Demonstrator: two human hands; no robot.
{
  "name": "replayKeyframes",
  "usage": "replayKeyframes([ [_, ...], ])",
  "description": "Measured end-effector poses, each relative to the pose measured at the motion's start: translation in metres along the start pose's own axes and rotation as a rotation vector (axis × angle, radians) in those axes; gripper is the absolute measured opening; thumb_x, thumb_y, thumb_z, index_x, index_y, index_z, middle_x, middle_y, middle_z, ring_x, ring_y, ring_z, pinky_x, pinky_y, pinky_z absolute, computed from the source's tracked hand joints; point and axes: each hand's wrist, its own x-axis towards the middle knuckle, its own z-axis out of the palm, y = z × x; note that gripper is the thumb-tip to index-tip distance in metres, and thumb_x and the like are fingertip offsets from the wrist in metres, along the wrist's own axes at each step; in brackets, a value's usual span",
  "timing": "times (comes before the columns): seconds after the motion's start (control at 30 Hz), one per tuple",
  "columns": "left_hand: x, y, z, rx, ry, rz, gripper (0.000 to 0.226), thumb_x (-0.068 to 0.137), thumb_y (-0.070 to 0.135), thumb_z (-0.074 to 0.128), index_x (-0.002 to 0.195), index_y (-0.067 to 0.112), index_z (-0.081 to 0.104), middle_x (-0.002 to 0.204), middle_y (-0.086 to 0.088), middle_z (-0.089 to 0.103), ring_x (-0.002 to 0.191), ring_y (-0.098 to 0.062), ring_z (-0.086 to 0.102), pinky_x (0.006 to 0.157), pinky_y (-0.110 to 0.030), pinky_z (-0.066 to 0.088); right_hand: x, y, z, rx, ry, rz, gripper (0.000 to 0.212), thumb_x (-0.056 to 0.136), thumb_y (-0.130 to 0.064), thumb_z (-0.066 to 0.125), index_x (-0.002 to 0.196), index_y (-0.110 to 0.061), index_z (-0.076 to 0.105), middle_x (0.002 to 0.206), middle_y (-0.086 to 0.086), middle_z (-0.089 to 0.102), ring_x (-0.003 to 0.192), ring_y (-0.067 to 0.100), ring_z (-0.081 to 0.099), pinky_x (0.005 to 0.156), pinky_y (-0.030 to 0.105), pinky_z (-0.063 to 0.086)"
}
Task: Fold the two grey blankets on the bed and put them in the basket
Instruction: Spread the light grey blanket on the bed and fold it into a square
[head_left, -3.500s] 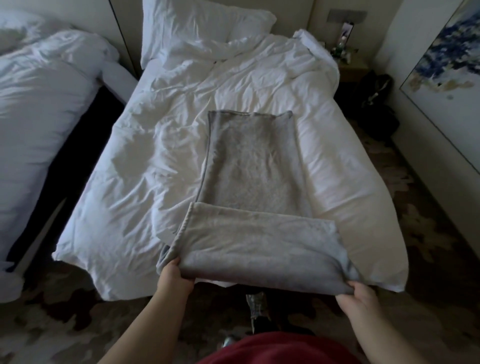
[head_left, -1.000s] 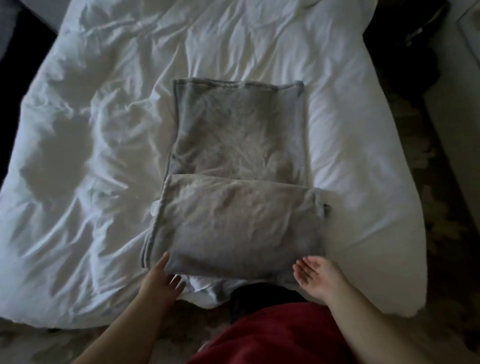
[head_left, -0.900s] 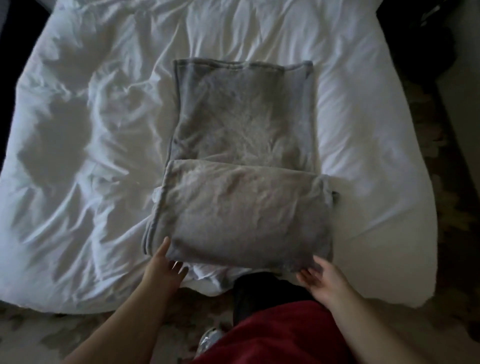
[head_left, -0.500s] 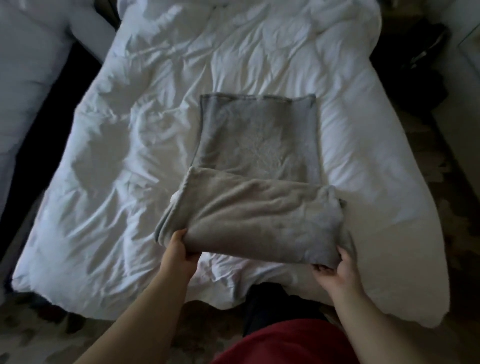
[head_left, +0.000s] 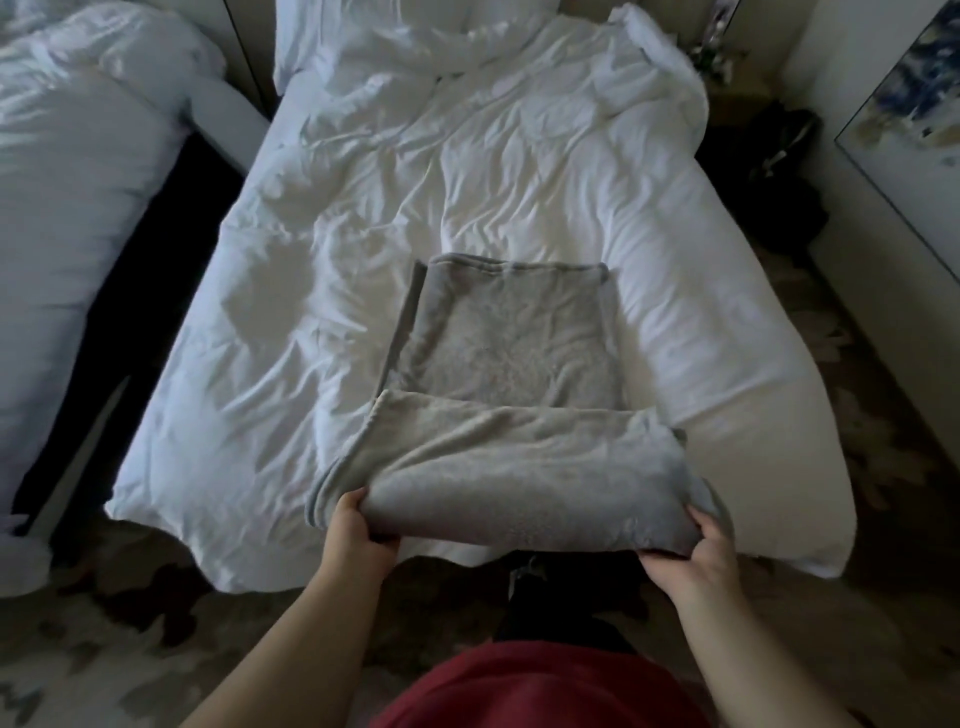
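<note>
Both hands are gripping the near end of a grey blanket (head_left: 509, 415) at the foot of a bed (head_left: 291, 322). The left hand (head_left: 358, 530) is curling round the left corner of the folded layer, while the right hand (head_left: 696, 551) is clasping the right corner. The thick folded end is rising just beyond the hands, slightly off the white duvet (head_left: 545, 171). The blanket's far half is lying flat toward the middle of the bed. A second white-covered bed (head_left: 62, 182) is standing to the left, and a framed painting (head_left: 914, 104) is showing at the right edge. Patterned carpet (head_left: 104, 649) is spreading beneath the person's red top (head_left: 535, 686).
</note>
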Motion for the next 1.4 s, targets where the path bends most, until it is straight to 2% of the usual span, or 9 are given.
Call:
replayKeyframes([
  [0.13,-0.014,-0.005,-0.043,0.051,0.005,-0.007,0.044,0.084,0.022,0.063,0.126,0.016,0.052,0.11,-0.009,0.061,0.082,-0.027,0.059,0.053,-0.04,0.047,-0.021,0.022,-0.045,0.04,0.044,0.06,0.039,0.086,-0.027,0.056,0.124,-0.015,0.056,0.117,0.02,0.059,0.103,0.04,0.055,0.093,0.051,0.043],
  [0.27,-0.021,-0.005,-0.071,0.088,-0.009,-0.062,0.059,0.079,0.022,0.068,0.133,0.014,0.047,0.127,-0.014,0.057,0.108,-0.036,0.058,0.09,-0.052,0.05,-0.033,0.039,-0.068,0.057,0.069,0.077,0.029,0.087,-0.026,0.056,0.113,-0.014,0.061,0.115,0.02,0.061,0.098,0.041,0.056,0.093,0.051,0.044],
  [0.43,-0.027,0.005,-0.062,0.062,-0.067,-0.053,0.045,0.08,0.023,0.067,0.122,0.015,0.052,0.104,-0.012,0.06,0.085,-0.031,0.058,0.057,-0.041,0.048,-0.043,0.035,-0.056,0.081,0.044,0.067,0.033,0.088,-0.028,0.052,0.118,-0.013,0.058,0.116,0.021,0.06,0.099,0.04,0.056,0.093,0.051,0.042],
  [0.73,-0.025,0.022,0.036,-0.115,-0.083,0.045,0.046,0.084,0.022,0.065,0.126,0.011,0.049,0.117,-0.011,0.056,0.102,-0.029,0.057,0.081,-0.036,0.051,-0.025,-0.012,0.05,0.147,0.062,0.036,0.03,0.085,-0.019,0.056,0.114,-0.015,0.056,0.117,0.009,0.059,0.113,0.027,0.054,0.096,0.04,0.04],
  [0.97,-0.005,0.054,0.143,-0.027,-0.141,0.21,0.008,0.09,0.021,0.059,0.096,0.018,0.056,0.104,-0.003,0.055,0.085,-0.017,0.056,0.064,-0.029,0.052,0.027,-0.055,0.145,0.146,0.012,0.102,0.018,0.084,-0.02,0.062,0.101,-0.011,0.061,0.098,0.009,0.065,0.091,0.026,0.061,0.075,0.039,0.048],
  [1.07,0.016,0.062,0.18,-0.025,-0.24,0.233,0.025,0.096,0.031,0.05,0.112,0.015,0.058,0.116,-0.005,0.056,0.094,-0.018,0.058,0.088,-0.035,0.049,0.062,-0.063,0.184,0.08,0.028,0.109,0.021,0.088,-0.027,0.057,0.101,-0.01,0.06,0.089,0.009,0.061,0.083,0.021,0.06,0.071,0.038,0.049],
  [1.2,0.062,0.058,0.21,0.359,-0.085,0.199,0.02,0.098,0.031,0.045,0.115,0.024,0.053,0.102,-0.002,0.048,0.096,-0.02,0.05,0.092,-0.038,0.046,0.116,-0.053,0.212,-0.159,0.075,0.188,0.051,0.093,-0.032,0.05,0.134,-0.004,0.04,0.105,0.017,0.05,0.102,0.027,0.056,0.091,0.04,0.045],
  [1.27,0.081,0.046,0.213,0.568,0.025,0.16,0.008,0.095,0.027,0.051,0.102,0.023,0.054,0.087,-0.002,0.048,0.077,-0.018,0.05,0.068,-0.031,0.051,0.139,-0.043,0.218,-0.309,0.119,0.217,0.06,0.095,-0.029,0.05,0.143,-0.001,0.029,0.108,0.02,0.048,0.103,0.031,0.055,0.095,0.041,0.043],
  [1.4,0.109,0.023,0.208,0.999,0.17,0.225,0.012,0.089,0.015,0.059,0.078,0.02,0.064,0.081,-0.007,0.062,0.07,-0.021,0.057,0.071,-0.038,0.054,0.172,-0.028,0.218,-0.547,0.197,0.298,0.052,0.097,-0.02,0.046,0.143,-0.003,0.031,0.095,0.016,0.05,0.112,0.031,0.051,0.092,0.04,0.039],
])
